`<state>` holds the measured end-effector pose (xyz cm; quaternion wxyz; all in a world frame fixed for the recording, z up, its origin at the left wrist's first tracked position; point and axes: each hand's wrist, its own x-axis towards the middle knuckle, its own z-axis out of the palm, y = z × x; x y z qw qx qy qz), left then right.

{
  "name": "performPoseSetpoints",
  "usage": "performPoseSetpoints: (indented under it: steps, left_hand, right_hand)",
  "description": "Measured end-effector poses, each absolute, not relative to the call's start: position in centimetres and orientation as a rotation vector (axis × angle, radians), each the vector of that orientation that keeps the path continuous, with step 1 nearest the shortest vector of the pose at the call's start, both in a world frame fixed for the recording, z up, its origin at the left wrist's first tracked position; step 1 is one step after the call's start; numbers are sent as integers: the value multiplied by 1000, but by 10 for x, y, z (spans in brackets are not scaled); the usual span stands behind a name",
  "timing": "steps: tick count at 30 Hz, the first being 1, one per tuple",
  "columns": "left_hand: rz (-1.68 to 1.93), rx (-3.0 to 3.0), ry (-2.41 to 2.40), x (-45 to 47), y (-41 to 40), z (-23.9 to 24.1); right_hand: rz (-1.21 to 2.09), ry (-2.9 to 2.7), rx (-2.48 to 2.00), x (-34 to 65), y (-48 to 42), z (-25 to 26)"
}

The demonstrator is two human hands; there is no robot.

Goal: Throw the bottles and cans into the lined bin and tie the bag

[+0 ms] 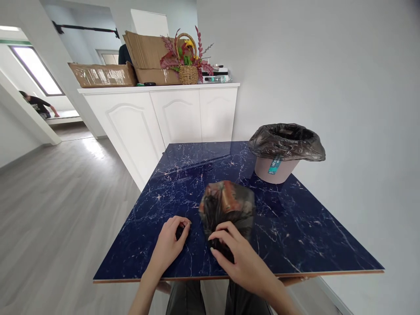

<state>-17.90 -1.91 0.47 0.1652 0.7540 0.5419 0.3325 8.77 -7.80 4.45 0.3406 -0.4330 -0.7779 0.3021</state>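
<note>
A filled, translucent black plastic bag (pixel 243 205) lies on the blue marbled table in front of me, somewhat blurred. Orange-brown and pale contents show through it, but I cannot make out what they are. My right hand (pixel 231 247) curls around the near, gathered part of this bag, its thumb and fingers bent over the dark plastic. To the left of the bag, my left hand (pixel 173 236) rests on the table, thumb and fingertips brought together. A dark patch shows inside its curl; whether that is an object or shadow is unclear.
A pinkish bin (pixel 274 171) lined with a black bag (pixel 285 148) stands at the table's (pixel 183 175) far right, beside the wall. Behind is a white cabinet (pixel 177 113) with cardboard boxes (pixel 101 75), a flower basket (pixel 188 74) and a bottle (pixel 219 79). Another person (pixel 39 105) is far left.
</note>
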Motion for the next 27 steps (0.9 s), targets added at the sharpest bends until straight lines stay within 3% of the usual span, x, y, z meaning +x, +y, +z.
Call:
performPoseSetpoints:
  steps: [8,14,20,27]
  left_hand:
    - [977,2190,1486,-178,-25,7]
    - [1065,2247,1368,-169,-36,9]
    - [835,2445,1255,-164,-41,10]
    - [838,2485,1305,-162,-40,8]
  right_hand:
    - [874,-2112,-1053,70,-84,48]
    - [675,-1988,-1179,81,-80,40]
    - [485,-2030,-1193,91,-69,30]
    - [299,-2128,-1201,86,-67,15]
